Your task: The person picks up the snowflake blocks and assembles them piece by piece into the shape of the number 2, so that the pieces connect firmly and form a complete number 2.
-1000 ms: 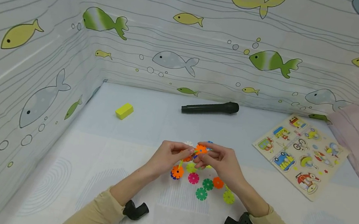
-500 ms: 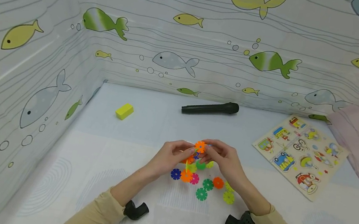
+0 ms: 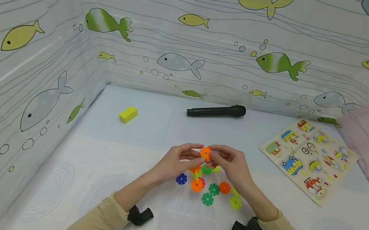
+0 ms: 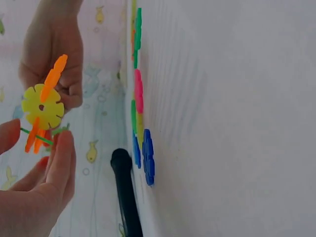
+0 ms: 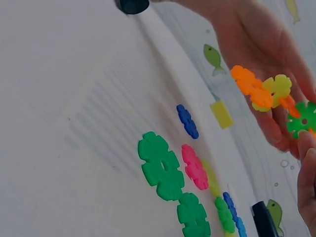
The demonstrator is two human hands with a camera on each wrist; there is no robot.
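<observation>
Both hands hold a small chain of interlocked plastic snowflake discs over the middle of the table. My left hand pinches the chain at its green disc between thumb and fingers. From the other side, my right hand grips the upper orange disc, thumb against its face. Below hang a yellow disc and a lower orange disc. Loose discs lie underneath, among them a blue disc, a pink disc and green discs. The right fingertips are partly hidden behind the chain.
A yellow block lies at the back left and a black microphone at the back. On the right is a wooden puzzle board with vehicle pictures. Fish-patterned sheets enclose the table's back and sides.
The chain's lower orange disc has swung rightward, uncovering the blue disc and overlapping the pink one. My left hand has shifted slightly right, its thumb farther from its index finger.
</observation>
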